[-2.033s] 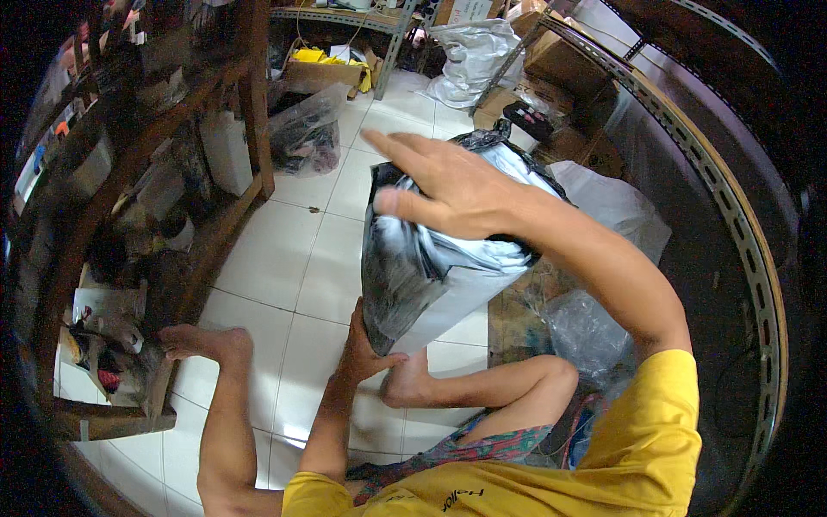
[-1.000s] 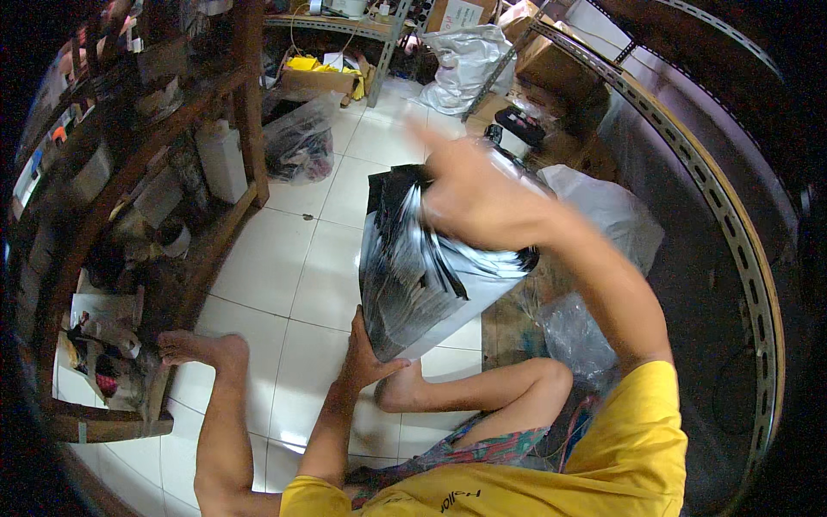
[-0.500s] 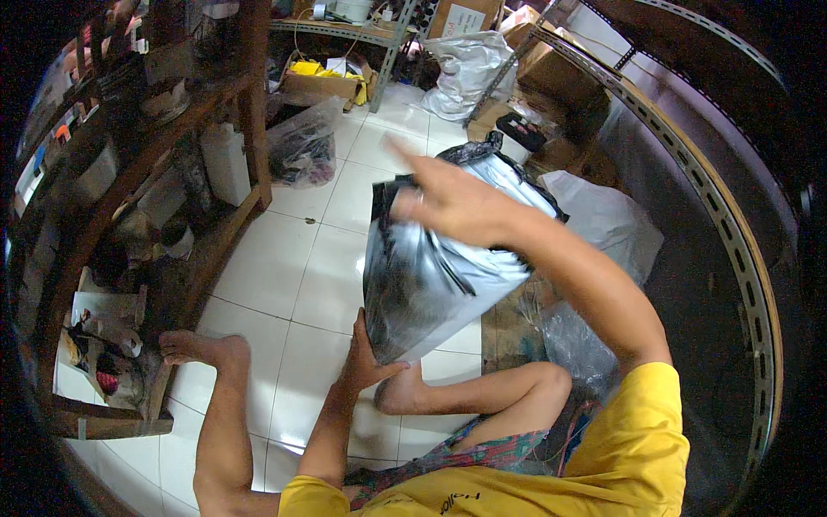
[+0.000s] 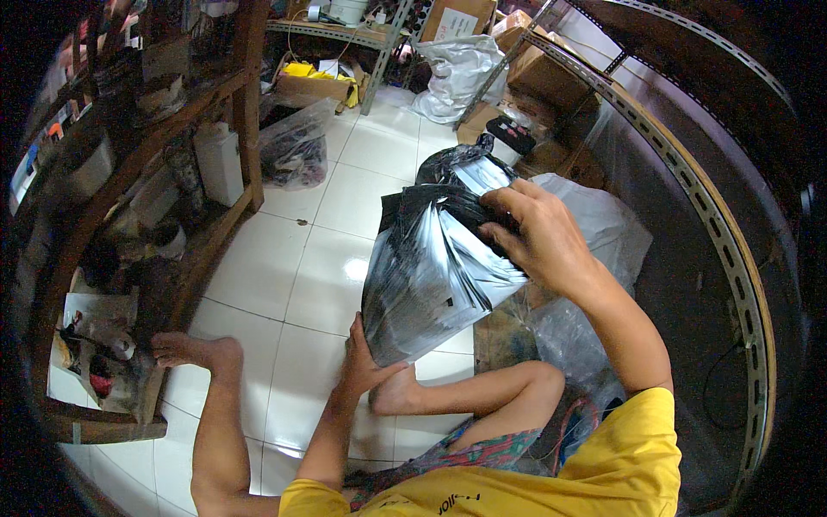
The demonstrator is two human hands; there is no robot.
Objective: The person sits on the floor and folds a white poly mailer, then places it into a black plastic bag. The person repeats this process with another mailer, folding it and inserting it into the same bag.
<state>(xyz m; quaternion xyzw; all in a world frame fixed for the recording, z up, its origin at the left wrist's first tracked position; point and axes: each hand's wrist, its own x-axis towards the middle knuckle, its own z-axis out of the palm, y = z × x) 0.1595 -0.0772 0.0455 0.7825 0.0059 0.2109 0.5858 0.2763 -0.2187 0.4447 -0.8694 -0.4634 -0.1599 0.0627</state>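
Yellow shirt (image 4: 534, 478), nearest, on the near side of the plastic bundle (image 4: 426, 289); left hand (image 4: 363, 369), fingers and thumb clamped on the bundle's near corner; bundle itself, grey and black, layers fanned, between both hands over white floor tiles (image 4: 332, 271); right hand (image 4: 547, 237), curled at the bundle's right edge, whether pinching cannot be told; clear plastic sheeting (image 4: 568, 336), right of bundle; white sack (image 4: 457, 77), beyond bundle

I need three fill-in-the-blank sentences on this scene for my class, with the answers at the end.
1. The hand at the lower end of the black-and-white plastic bundle is the person's ____ one.
2. The person's shirt is ____.
3. The floor is laid with white ____.

Missing words: left; yellow; tiles.
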